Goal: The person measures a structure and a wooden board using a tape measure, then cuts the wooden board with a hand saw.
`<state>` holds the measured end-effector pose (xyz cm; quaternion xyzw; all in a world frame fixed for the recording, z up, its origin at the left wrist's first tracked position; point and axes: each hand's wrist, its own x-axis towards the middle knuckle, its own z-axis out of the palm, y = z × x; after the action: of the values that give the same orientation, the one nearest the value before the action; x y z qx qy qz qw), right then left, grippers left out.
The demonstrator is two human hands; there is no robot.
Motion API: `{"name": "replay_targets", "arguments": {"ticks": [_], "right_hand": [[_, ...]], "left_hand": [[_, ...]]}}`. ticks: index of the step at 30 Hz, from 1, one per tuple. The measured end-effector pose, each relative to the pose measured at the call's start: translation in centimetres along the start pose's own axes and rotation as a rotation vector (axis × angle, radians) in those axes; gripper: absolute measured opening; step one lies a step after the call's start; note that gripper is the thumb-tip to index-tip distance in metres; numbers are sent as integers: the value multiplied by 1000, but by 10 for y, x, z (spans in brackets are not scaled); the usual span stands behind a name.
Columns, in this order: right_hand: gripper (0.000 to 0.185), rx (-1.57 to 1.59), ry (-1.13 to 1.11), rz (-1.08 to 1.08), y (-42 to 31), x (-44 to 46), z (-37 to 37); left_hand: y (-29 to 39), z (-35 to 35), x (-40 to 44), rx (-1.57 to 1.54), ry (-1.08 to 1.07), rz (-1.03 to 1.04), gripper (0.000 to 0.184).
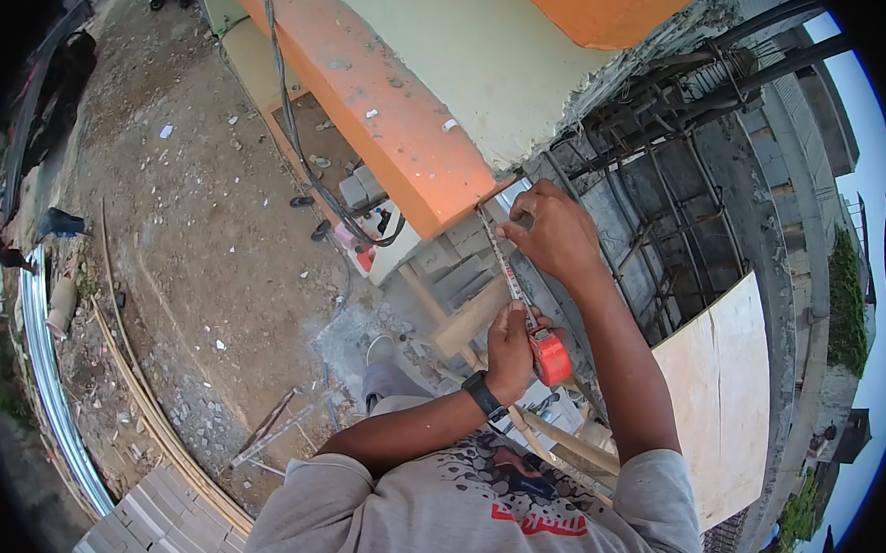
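Observation:
My left hand (pixel 511 353), with a black watch (pixel 483 397) at the wrist, is closed around a red tape measure (pixel 549 358). Its pale blade (pixel 503 258) runs out to the corner of an orange-painted ledge (pixel 396 149). Beside the blade's far end is my right hand (pixel 559 232), its index finger bent and its thumb apart from it. The thumb tip lies close to the blade; whether it touches is unclear. The blade's very tip meets the ledge's underside edge and is hard to make out.
Bare rebar (pixel 694 198) and broken concrete jut out on the right, above a plywood sheet (pixel 720 392). Dark cables (pixel 289 114) hang over the ledge. Wooden poles (pixel 572 445) stand below me. Far down at left are stacked blocks (pixel 161 532), metal lengths (pixel 53 377) and a person (pixel 6 249).

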<state>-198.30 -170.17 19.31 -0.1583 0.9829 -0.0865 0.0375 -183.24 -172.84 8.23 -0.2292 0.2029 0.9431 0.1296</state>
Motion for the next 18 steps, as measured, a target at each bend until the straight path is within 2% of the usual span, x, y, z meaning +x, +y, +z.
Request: {"name": "replay_targets", "arguments": {"ticks": [18], "right_hand": [[32, -2, 20, 0, -2, -2, 0]], "left_hand": [[6, 9, 0, -27, -15, -33, 32]]}}
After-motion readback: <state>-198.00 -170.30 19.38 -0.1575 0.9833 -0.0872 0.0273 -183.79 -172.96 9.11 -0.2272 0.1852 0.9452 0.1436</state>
